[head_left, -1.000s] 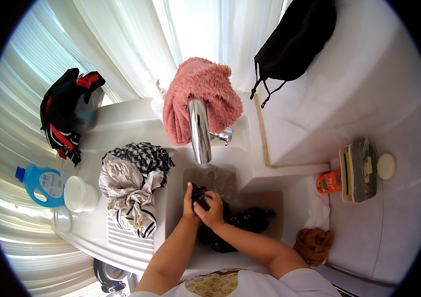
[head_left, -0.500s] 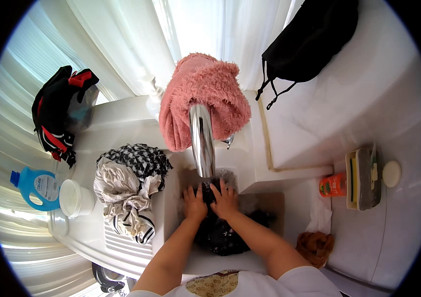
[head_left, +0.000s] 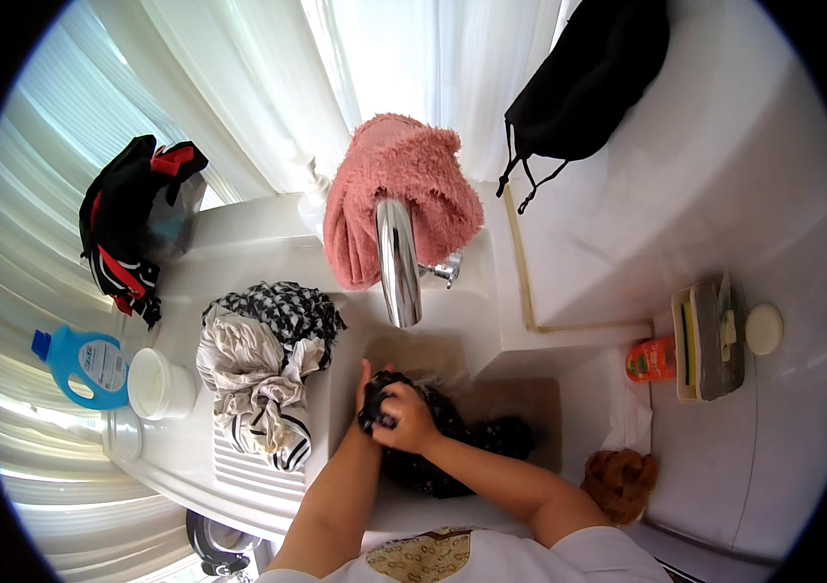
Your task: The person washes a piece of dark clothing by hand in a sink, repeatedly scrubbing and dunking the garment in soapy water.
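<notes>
In the head view, the right hand point(head_left: 409, 420), spread flat moments ago, now clutches bunched black patterned cloth point(head_left: 447, 413), suggesting squeezing or rubbing. The left hand point(head_left: 364, 377) presses alongside, grip hidden; loose cloth trails rightward from both in the basin point(head_left: 584, 403).

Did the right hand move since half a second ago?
Yes. Compared with the silver tap, the right hand has moved left and lower in the picture.

a pink towel point(head_left: 402, 165) sits left of a black mask point(head_left: 590, 83).

Right grip point(head_left: 408, 420) curls beside the half-hidden left grip point(head_left: 362, 389).
</notes>
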Available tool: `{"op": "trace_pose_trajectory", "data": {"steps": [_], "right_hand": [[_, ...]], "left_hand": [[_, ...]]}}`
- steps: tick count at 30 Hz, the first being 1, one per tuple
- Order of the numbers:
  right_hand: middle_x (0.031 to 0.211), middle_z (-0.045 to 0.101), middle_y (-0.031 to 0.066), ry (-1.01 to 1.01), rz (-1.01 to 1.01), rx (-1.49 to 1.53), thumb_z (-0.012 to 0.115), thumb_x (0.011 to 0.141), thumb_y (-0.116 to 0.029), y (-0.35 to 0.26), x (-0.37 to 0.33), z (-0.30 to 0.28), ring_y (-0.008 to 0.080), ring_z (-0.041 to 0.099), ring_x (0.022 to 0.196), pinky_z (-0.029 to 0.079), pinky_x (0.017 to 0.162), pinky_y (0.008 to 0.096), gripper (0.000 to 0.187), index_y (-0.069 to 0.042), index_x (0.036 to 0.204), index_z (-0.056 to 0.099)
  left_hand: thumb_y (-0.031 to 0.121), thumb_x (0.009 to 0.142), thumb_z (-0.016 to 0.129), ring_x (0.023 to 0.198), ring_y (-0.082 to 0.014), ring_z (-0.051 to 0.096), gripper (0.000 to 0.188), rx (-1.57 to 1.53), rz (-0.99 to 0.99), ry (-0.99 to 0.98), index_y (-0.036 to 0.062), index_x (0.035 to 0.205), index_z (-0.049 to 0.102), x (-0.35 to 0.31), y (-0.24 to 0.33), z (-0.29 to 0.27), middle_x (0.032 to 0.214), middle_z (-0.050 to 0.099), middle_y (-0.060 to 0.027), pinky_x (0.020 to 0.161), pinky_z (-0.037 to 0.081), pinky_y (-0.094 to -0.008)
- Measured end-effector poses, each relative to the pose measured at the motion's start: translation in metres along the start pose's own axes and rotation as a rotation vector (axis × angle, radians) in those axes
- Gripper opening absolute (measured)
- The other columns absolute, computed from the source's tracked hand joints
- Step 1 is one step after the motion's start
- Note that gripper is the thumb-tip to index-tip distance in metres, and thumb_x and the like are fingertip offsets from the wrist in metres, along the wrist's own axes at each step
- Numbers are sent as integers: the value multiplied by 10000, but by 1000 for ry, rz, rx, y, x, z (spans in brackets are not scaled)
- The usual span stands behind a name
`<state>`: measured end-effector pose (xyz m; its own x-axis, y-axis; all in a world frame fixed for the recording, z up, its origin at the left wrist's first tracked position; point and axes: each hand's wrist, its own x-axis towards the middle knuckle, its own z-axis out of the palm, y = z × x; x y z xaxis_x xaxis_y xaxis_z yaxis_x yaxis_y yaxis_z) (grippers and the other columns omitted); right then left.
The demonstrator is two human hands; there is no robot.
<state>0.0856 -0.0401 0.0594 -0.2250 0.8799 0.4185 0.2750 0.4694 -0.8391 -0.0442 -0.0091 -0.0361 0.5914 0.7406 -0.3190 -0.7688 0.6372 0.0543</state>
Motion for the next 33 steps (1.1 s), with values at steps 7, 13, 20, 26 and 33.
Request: {"op": "trace_pose_trajectory", "data": {"steps": [7, 13, 20, 26, 33], "right_hand": [[1078, 541, 150, 404, 449, 41, 652, 625, -136, 65, 1, -6, 275, 562, 920, 462, 784, 371, 233, 13, 797, 602], [829, 588, 128, 174, 40, -105, 703, 714, -171, -44, 12, -17, 344, 556, 789, 462, 718, 467, 218, -74, 580, 562], [986, 585, 183, 318, 426, 44, 651, 710, -171, 20, -7, -3, 359, 550, 889, 449, 779, 392, 227, 16, 638, 545], [654, 536, 189, 316, 320, -3, 607, 748, -153, 39, 6, -16, 377, 542, 641, 427, 552, 411, 203, -10, 622, 536], [1350, 354, 132, -107, 336, -799, 631, 793, -324, 58, 8, -38, 369, 316, 1247, 323, 963, 541, 471, -154, 1210, 492]], "left_hand": [[361, 842, 547, 796, -243, 644, 318, 167, 229, 430, 70, 932, 636, -1, -36, 75, 882, 669, -88, 770, 530, -375], [468, 879, 520, 776, -240, 627, 421, 30, 76, 205, 60, 918, 618, -20, -28, 90, 855, 636, -107, 719, 524, -362], [307, 843, 597, 727, -217, 636, 217, 178, 127, 351, 93, 874, 617, -10, -23, 96, 806, 640, -65, 679, 533, -355], [270, 817, 646, 710, -207, 617, 233, 382, 341, 692, 44, 869, 625, 8, -26, 82, 799, 626, -81, 667, 516, -329], [245, 790, 656, 1166, -370, 433, 468, 2301, 655, 829, 113, 1218, 522, 21, -27, 58, 1272, 450, -201, 965, 345, -508]]}}
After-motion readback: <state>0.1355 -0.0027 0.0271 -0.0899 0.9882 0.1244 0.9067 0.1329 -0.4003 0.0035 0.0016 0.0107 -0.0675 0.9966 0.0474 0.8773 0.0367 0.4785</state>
